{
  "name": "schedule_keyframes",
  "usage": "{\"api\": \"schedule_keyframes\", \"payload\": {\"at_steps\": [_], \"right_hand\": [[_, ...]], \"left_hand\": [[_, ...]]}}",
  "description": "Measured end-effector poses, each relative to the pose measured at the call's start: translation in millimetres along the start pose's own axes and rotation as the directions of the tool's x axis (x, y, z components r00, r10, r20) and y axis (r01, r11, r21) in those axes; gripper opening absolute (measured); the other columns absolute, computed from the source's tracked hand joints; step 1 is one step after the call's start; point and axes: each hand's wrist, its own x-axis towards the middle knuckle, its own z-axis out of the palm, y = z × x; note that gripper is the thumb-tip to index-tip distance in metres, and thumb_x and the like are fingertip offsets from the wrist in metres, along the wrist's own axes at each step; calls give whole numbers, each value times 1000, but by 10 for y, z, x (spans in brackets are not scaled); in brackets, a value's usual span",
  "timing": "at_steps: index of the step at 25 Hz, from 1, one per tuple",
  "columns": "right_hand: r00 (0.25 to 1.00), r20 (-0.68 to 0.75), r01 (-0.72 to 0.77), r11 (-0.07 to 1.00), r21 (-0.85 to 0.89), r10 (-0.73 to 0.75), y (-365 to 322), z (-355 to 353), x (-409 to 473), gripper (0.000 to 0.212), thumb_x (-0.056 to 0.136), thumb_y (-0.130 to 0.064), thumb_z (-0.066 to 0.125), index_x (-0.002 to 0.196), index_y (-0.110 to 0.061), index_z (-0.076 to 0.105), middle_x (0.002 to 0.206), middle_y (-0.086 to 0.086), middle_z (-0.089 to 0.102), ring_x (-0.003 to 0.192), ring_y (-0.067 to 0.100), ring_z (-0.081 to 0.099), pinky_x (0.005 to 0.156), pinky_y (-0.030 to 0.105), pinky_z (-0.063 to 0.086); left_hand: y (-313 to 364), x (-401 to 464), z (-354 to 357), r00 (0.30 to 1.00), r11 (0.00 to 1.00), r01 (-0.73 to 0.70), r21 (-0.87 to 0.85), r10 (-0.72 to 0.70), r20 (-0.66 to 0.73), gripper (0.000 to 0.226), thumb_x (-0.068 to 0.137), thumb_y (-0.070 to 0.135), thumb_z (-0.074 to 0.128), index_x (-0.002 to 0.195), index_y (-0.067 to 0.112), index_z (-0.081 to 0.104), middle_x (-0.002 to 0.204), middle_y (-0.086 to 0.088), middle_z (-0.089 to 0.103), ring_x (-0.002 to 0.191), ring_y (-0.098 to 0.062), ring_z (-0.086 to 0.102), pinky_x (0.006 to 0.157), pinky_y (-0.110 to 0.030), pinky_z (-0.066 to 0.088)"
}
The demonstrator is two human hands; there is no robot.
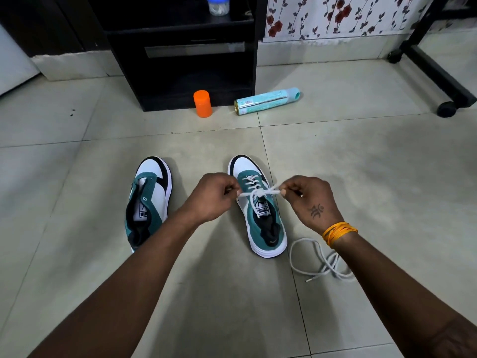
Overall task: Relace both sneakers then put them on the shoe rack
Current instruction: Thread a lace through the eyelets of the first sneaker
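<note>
Your two forearms reach in from below, and your hands meet over the right-hand sneaker [258,205]. Your left hand [211,196] has its fingers curled, pinching one end of the white lace [254,193] just at the shoe's left edge. Your right hand [309,200], with orange thread bands [339,232] at the wrist, pinches the other end between thumb and fingertip. Between both hands the lace is drawn taut across the tongue, crossed in a knot above the laced eyelets.

To the left of your left hand stands the second sneaker [148,202], its eyelets bare and its tongue loose, apart from the first shoe. Below your right wrist a loose white lace [317,262] lies coiled on the floor tiles [361,164], partly hidden by your forearm.

Well beyond your hands, an orange capped jar [202,103] stands upright and a pale teal spray can [267,100] lies on its side, both just before a black cabinet [196,73]. A small blue-lidded jar [218,5] sits on the cabinet's shelf.
</note>
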Motion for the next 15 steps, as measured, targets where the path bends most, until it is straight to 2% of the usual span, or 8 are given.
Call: {"api": "schedule_keyframes", "payload": {"at_steps": [3, 5, 7, 11, 13, 15], "right_hand": [[996, 36, -79, 997, -22, 79, 158, 113, -83, 16, 85, -14, 78, 80, -29, 76, 70, -19, 68, 68, -5, 62, 70, 19, 46], [996, 34, -87, 996, -6, 87, 168, 150, -79, 17, 86, -14, 78, 80, -29, 76, 70, -20, 68, 70, -5, 63, 71, 16, 45], [996, 49, -77, 997, 16, 76, 153, 151, -86, 19, 86, -14, 77, 80, -31, 74, 72, -21, 69, 72, -6, 63, 70, 11, 44], [1000, -5, 26, 999, -41, -27, 50, 81, -110, 13, 85, -21, 77, 90, -31, 71, 91, -13, 65, 73, 2, 62, 70, 24, 47], [996, -9, 86, 995, -42, -86, -52, 28, -99, 19, 85, -24, 75, 100, -31, 66, 99, -11, 59, 75, 4, 61, 69, 28, 48], [984, 70, 171, 982, -79, -165, -132, 24, -72, 26, 87, -28, 71, 110, -33, 61, 103, -11, 56, 75, 7, 60, 67, 31, 49]], "left_hand": [[-83, -32, 101, 1000, 998, -4, 63, 5, -6, 17, 89, 2, 66, 88, 14, 79, 76, 13, 66, 67, -3, 56, 67, -22, 40], [-58, -33, 125, 1000, 997, -7, 78, 8, -21, 18, 88, 2, 66, 88, 13, 80, 75, 14, 64, 66, 1, 56, 64, -13, 37], [-62, -50, 115, 999, 999, 30, 11, -30, -33, 15, 90, 4, 68, 87, 14, 79, 73, 15, 65, 64, 8, 57, 64, -9, 37], [-37, -101, 116, 988, 977, 104, -186, -123, -95, 16, 90, 7, 69, 92, 21, 78, 89, 9, 71, 61, 5, 56, 65, -24, 47], [77, -115, 118, 981, 956, 106, -272, -145, -128, 5, 92, 16, 72, 89, 20, 72, 84, 7, 71, 60, 0, 54, 62, -25, 46], [192, -118, 130, 984, 958, 92, -271, -129, -121, 22, 86, 34, 83, 85, 19, 67, 75, 2, 69, 61, -6, 55, 58, -26, 45]]}}
